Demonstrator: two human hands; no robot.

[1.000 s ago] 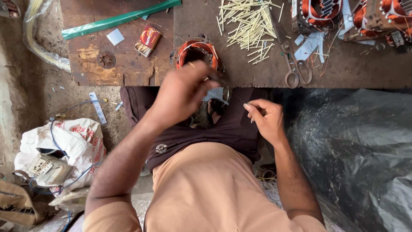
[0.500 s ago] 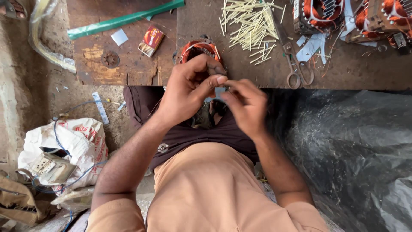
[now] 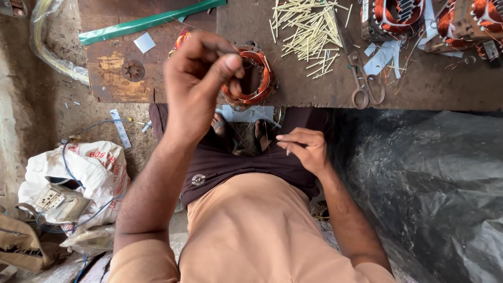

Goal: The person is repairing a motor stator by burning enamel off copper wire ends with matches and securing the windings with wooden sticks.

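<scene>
My left hand (image 3: pixel 196 86) is raised in front of a round motor stator with copper winding (image 3: pixel 259 86) that sits at the near edge of the wooden bench (image 3: pixel 314 89). Its thumb and fingers are pinched together, and I cannot make out anything between them. My right hand (image 3: pixel 304 149) is lower, over my lap beside my sandalled feet (image 3: pixel 241 131). Its fingertips are pinched on what looks like a thin stick pointing left.
A heap of pale thin sticks (image 3: pixel 309 26) and scissors (image 3: pixel 361 78) lie on the bench, with more copper-wound stators (image 3: pixel 398 15) at the far right. A green strip (image 3: pixel 152 21) lies at the far left. A white sack (image 3: pixel 78 173) is on the floor left, black plastic sheeting (image 3: pixel 419 183) right.
My hands met in front of the stator half a second ago and have parted. The left hand rose towards the camera; the right dropped back towards my lap.
</scene>
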